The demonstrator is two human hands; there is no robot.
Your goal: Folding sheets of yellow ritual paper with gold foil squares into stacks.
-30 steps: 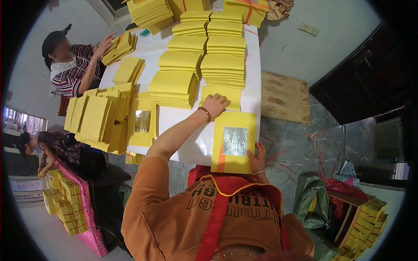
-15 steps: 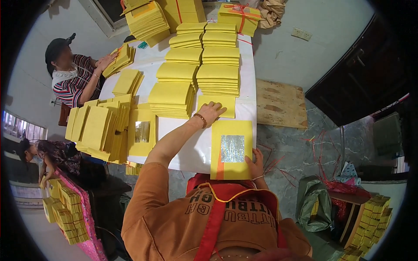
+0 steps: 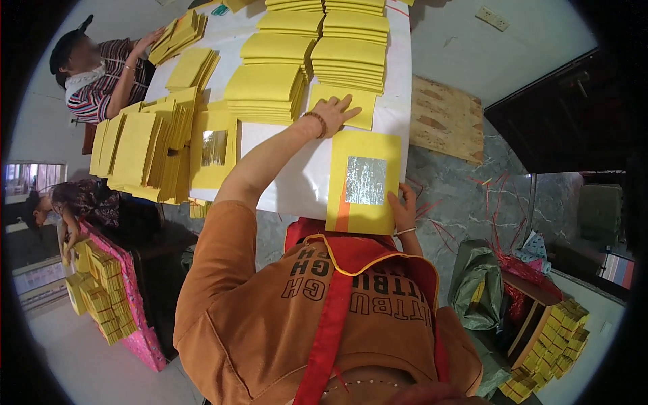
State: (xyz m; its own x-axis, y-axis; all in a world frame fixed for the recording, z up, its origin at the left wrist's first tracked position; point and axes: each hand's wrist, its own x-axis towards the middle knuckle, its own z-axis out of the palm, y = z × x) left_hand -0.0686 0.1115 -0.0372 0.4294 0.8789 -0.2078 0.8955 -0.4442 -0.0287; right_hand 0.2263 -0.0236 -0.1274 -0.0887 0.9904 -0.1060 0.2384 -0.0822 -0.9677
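My left hand [image 3: 331, 115], a beaded bracelet at its wrist, lies with fingers spread on a small folded yellow packet [image 3: 363, 110]. Just nearer to me is a flat yellow joss paper sheet [image 3: 342, 145], with a silver foil square [image 3: 366, 180] and an orange strip. It reaches past the table's near edge. At its right edge my right hand [image 3: 405, 209] grips the sheet, thumb on top; its other fingers are partly hidden. Beyond my left hand, folded yellow packets [image 3: 347, 71] stand in two rows of stacks.
Leaning yellow bundles [image 3: 138, 152] and another foil sheet [image 3: 202, 169] lie on the left of the white table [image 3: 283, 192]. A co-worker [image 3: 111, 74] handles packets at the far left; another person [image 3: 67, 209] bends over a pink-covered table [image 3: 138, 297]. A wooden board [image 3: 445, 121] is at the right.
The whole view has shifted, so the table sits higher in the picture. My left fingers are spread wider on the packet. My right hand stays at the sheet's edge.
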